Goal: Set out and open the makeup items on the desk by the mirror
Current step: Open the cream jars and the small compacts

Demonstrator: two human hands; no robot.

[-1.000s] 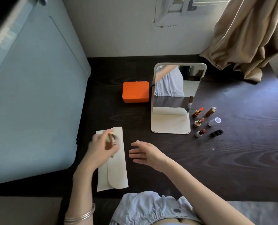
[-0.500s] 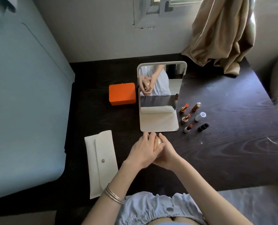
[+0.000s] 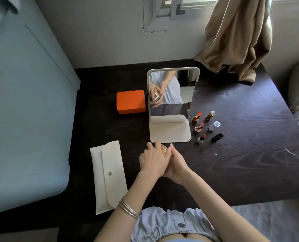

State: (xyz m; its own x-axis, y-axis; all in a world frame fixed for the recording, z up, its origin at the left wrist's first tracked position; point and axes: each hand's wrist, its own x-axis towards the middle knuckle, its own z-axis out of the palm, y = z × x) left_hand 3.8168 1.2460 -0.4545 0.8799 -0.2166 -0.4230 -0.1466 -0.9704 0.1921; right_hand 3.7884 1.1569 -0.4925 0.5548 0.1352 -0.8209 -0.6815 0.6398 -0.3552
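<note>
Dark desk (image 3: pixel 241 163), centre frame below the mirror (image 3: pixel 173 95): left hand (image 3: pixel 153 158) and right hand (image 3: pixel 177 163) both clasping a gold compact (image 3: pixel 164 148); best braced low, twisted gently, lid kept from slipping.

My hands (image 3: pixel 164 161) cover nearly all of the little gold compact (image 3: pixel 164 148), mid-frame; can't tell if it's open. My elbows run off the bottom edge.

A beige curtain (image 3: pixel 236 37) hangs over the desk's far right corner, below a window frame (image 3: pixel 164 13).
</note>
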